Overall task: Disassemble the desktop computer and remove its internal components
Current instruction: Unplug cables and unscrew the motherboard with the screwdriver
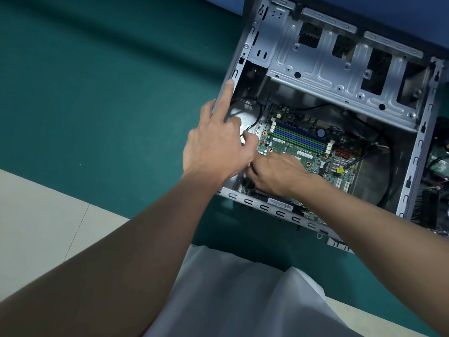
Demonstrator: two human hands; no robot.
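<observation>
The open grey computer case (267, 207) lies on its side on a green table. Inside it a green motherboard (306, 155) with blue and green memory slots (298, 138) is still in place. My left hand (218, 144) grips the case's left wall: the index finger lies straight along the rim and the other fingers curl inside. My right hand (279, 173) reaches down at the board's near-left corner. Its fingertips are hidden under my left hand, so whether it holds anything does not show.
A bare metal drive cage (340, 69) spans the far part of the case. A black cable with a yellow plug (340, 169) crosses the board's right side. Removed parts, among them a finned cooler (432, 207), lie right of the case. The green table (97, 93) extends left.
</observation>
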